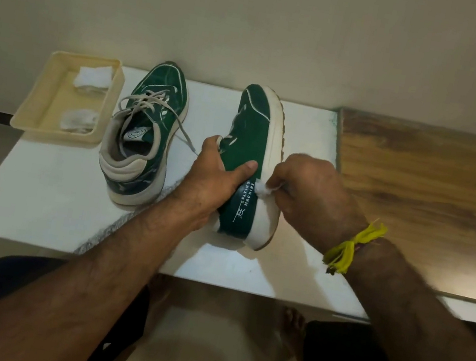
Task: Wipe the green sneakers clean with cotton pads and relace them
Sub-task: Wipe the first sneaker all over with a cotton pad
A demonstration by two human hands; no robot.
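Right shoe [249, 163] tipped on side on white table [37, 203], left hand [215, 173] gripping it, thumb across upper. Right hand [310, 192] pinches cotton pad [262, 189] against shoe's side. Second shoe [144, 133] upright beside tray [36, 118].

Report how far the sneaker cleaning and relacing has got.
Done: hard to judge; two cotton pads lie in the cream tray. In hand: the left hand grips the tilted sneaker while the right hand pinches a cotton pad against its green side. Left: the other sneaker stands untouched, laces loose; relacing looks not yet begun.
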